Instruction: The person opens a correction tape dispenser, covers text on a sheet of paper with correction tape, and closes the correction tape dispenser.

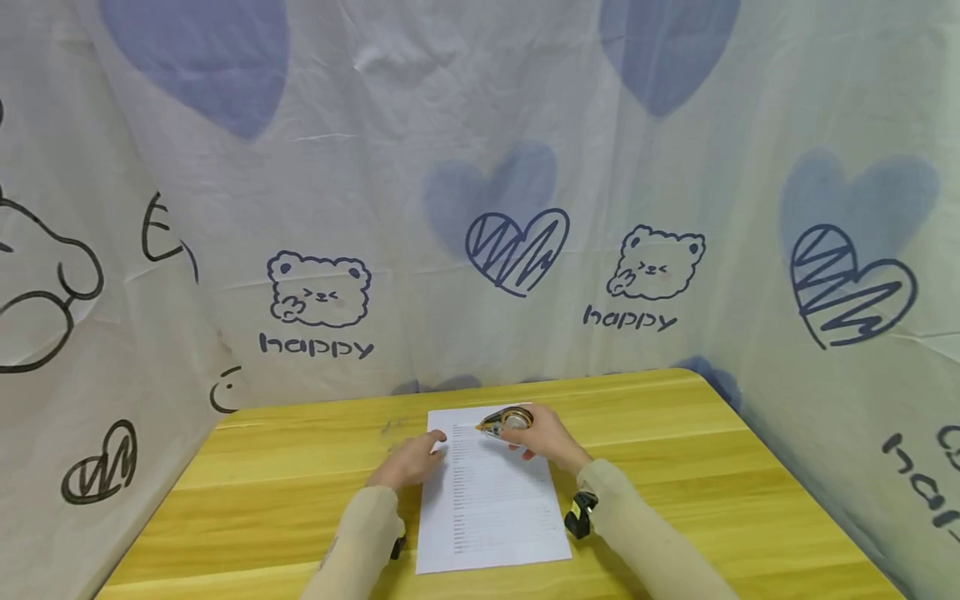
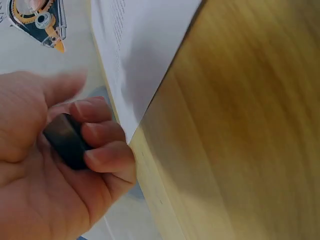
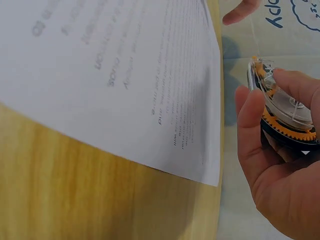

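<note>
My right hand [image 1: 551, 437] grips a correction tape dispenser [image 1: 510, 419] with a clear shell, orange gears and a black back. Its orange tip points left, above the upper part of a printed sheet of paper [image 1: 495, 500]. In the right wrist view, thumb and fingers close round the dispenser [image 3: 287, 112]. My left hand [image 1: 408, 461] is by the sheet's left edge. The left wrist view shows its fingers curled round a small black piece [image 2: 67, 142] in the palm, with the thumb blurred.
The sheet lies on a yellow wood-grain table [image 1: 285, 500]. A pale cloth [image 1: 420, 325] with hearts and bear drawings hangs behind the table and along both sides. Each wrist carries a dark strapped device, seen clearly on the right wrist [image 1: 581, 514].
</note>
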`<action>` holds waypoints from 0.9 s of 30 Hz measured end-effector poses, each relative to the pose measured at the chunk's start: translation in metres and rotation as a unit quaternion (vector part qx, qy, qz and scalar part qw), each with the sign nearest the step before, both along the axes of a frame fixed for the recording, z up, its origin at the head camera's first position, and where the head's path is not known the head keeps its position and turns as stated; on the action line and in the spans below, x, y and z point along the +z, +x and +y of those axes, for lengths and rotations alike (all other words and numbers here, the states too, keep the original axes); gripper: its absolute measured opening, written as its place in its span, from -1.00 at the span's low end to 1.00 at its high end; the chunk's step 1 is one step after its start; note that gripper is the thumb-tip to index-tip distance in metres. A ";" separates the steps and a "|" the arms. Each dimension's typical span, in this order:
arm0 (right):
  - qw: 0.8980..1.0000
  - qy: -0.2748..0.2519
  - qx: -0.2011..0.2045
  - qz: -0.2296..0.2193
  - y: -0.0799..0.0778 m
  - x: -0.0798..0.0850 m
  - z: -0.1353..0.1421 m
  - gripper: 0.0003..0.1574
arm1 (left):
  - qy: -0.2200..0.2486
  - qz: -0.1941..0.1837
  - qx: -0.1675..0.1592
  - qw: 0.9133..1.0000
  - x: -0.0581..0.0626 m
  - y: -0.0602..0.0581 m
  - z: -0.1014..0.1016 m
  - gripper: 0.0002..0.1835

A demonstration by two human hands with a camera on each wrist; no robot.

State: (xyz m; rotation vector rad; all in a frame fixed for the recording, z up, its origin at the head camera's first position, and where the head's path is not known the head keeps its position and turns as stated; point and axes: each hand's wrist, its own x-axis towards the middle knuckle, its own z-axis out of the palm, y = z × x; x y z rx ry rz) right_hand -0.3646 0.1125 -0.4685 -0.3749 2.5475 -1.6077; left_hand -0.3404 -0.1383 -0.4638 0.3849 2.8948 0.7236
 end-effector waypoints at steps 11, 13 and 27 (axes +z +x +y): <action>0.999 0.001 -0.037 -0.013 -0.007 -0.006 -0.006 -0.45 | -0.033 -0.089 0.009 0.995 -0.007 -0.002 0.006 0.08; 0.999 0.010 -0.043 -0.011 -0.008 -0.006 -0.007 -0.45 | -0.045 -0.089 0.002 0.995 -0.007 -0.002 0.007 0.13; 0.998 0.052 -0.026 0.016 -0.024 -0.012 -0.016 -0.58 | -0.100 -0.082 0.008 0.992 -0.010 -0.001 0.015 0.16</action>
